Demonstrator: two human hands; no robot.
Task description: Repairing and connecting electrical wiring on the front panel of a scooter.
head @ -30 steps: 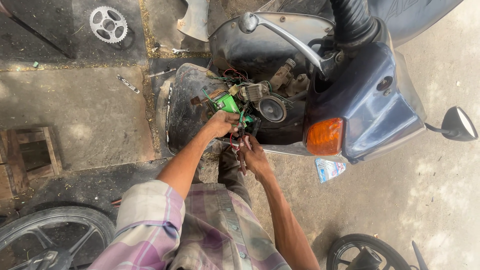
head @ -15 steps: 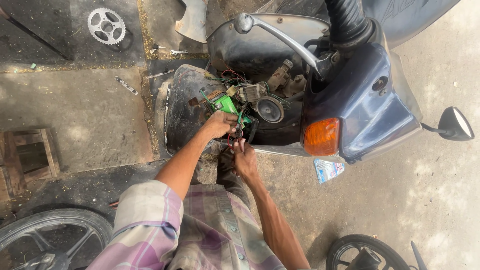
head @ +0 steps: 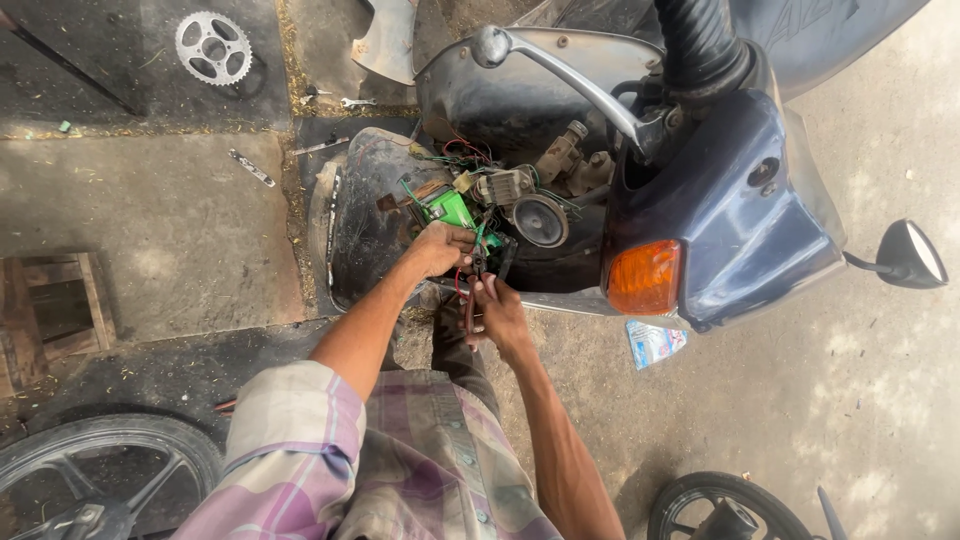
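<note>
A blue scooter (head: 735,215) stands with its front panel off, so wiring and a round black horn (head: 538,220) are exposed. My left hand (head: 438,248) is closed on a bunch of wires (head: 468,236) just below a green component (head: 450,208). Just below it, my right hand (head: 498,312) grips red-handled pliers (head: 469,300), whose jaws point up into the wires beside my left fingers. The jaw tips are partly hidden among the wires.
A sprocket (head: 213,46) and small spanners (head: 250,167) lie on the concrete at the back left. A wooden crate (head: 50,318) sits at left. Wheels show at bottom left (head: 100,470) and bottom right (head: 725,505). The scooter's mirror (head: 912,255) sticks out at right.
The view has shifted slightly. Both hands stay at the wiring below the green component, the right one shifting only a little.
</note>
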